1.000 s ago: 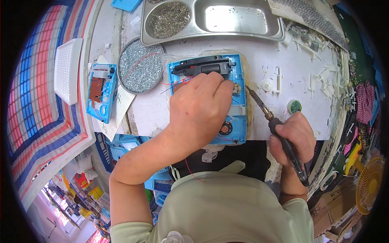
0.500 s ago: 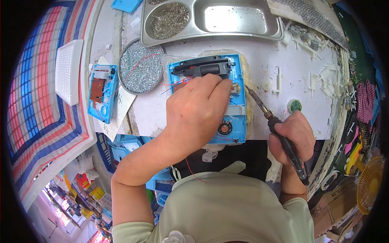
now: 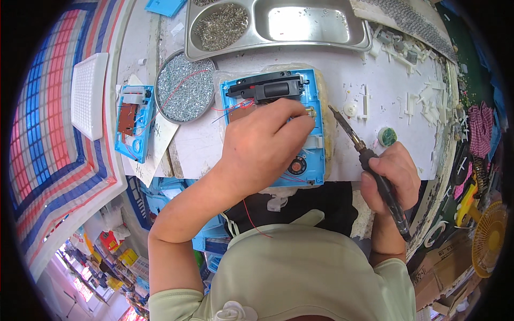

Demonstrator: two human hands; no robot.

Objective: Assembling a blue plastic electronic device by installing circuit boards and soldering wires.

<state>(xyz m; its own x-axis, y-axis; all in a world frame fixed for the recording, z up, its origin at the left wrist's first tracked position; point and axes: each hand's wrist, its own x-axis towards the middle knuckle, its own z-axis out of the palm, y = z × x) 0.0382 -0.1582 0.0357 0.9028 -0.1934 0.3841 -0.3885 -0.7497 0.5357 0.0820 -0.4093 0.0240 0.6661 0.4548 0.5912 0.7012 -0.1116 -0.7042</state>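
On the table before me lies a light-blue plastic casing [image 3: 318, 174], its inside facing up. It holds a long black module [image 3: 270, 88] at the far end, a brown circuit board [image 3: 236, 114], thin red wires and a round speaker-like part [image 3: 297, 165]. My left hand [image 3: 259, 144] covers its middle, thumb and fingers pinched near the right side; what they hold is hidden. In my right hand [image 3: 400, 176] is a soldering iron [image 3: 347, 127], its tip raised just right of the casing and apart from it. A small green-and-white spool [image 3: 387, 136] sits beside that hand.
A bowl [image 3: 184, 122] full of screws stands left of the casing, another blue casing [image 3: 138, 152] farther left. Behind is a metal tray [image 3: 289, 45] with small metal parts. White plastic pieces [image 3: 428, 104] litter the right side; a yellow fan [image 3: 489, 241] stands lower right.
My left hand has shifted slightly right and toward me, uncovering more of the black module. The soldering iron has moved slightly right, still in my right hand.
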